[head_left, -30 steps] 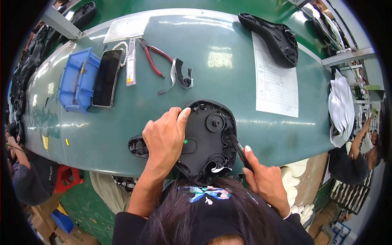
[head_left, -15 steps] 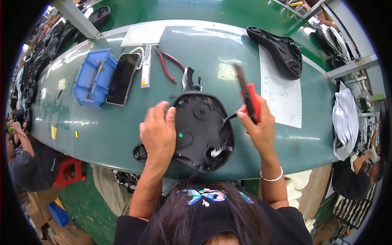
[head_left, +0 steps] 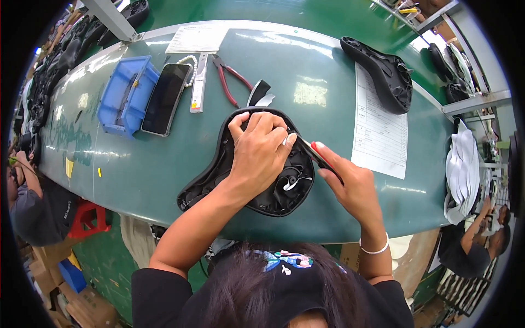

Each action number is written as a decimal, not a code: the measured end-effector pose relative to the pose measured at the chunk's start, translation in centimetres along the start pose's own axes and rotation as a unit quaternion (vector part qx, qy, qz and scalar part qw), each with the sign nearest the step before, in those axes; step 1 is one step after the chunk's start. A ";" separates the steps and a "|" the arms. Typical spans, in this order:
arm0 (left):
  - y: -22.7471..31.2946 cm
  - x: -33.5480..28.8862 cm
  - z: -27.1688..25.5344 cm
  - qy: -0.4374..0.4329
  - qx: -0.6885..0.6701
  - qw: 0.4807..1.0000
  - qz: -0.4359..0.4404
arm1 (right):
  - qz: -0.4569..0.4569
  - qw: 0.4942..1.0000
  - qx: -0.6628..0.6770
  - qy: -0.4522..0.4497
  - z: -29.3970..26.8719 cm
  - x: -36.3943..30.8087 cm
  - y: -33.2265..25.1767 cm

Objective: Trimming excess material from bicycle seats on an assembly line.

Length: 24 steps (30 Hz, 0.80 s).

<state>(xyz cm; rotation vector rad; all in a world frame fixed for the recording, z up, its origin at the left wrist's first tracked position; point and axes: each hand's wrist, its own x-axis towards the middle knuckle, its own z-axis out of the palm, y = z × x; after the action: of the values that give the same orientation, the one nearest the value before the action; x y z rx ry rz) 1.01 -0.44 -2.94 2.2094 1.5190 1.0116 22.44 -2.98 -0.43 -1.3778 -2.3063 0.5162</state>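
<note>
A black bicycle saddle [head_left: 215,176] lies underside up at the table's near edge, its narrow nose pointing to the lower left. My left hand [head_left: 257,150] reaches over its hollow with fingers curled and pinched near the right rim. A bit of white shows at those fingertips; what they grip is mostly hidden. In my right hand [head_left: 350,186] is a red-and-black utility knife [head_left: 324,156], its thin end against the saddle's upper right rim, close to my left fingertips. A white curled piece [head_left: 291,185] sits inside the saddle. Beyond the saddle lie black and white trimmed scraps [head_left: 259,94].
Red-handled pliers [head_left: 232,82], a white narrow ruler-like strip [head_left: 198,87], a phone [head_left: 167,98] and a blue bin [head_left: 124,101] stand to the left. Another saddle [head_left: 380,74] rests on a printed sheet [head_left: 380,136] at the right. Other people work at both sides.
My left hand has gone from resting flat at the saddle's left to curling over its middle. My right hand has lowered the knife to the rim. The saddle has turned slightly.
</note>
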 end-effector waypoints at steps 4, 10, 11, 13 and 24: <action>-0.4 0.1 -1.0 0.152 0.036 0.988 -0.014 | 0.019 0.994 -0.105 -0.034 -1.6 -0.8 -2.6; -1.7 0.4 -2.6 0.298 -0.399 0.828 -0.258 | 0.053 0.982 -0.152 -0.097 -3.7 -2.6 -4.0; -1.8 -0.1 -3.1 0.299 -0.400 0.828 -0.255 | 0.028 0.981 -0.174 -0.084 -4.0 -1.2 -3.4; -1.8 -1.9 -4.0 0.233 -0.558 0.742 -0.288 | 0.008 0.977 -0.201 -0.070 -4.9 1.9 -1.1; -8.1 -3.9 -15.8 0.095 -0.736 0.669 -0.038 | -0.042 0.947 -0.264 -0.176 -5.6 -0.7 -2.4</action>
<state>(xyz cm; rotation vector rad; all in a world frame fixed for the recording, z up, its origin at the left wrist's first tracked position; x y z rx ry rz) -16.19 -3.12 2.19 0.8207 0.3118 1.5836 23.81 -4.12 5.42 -1.5002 -2.9320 0.1159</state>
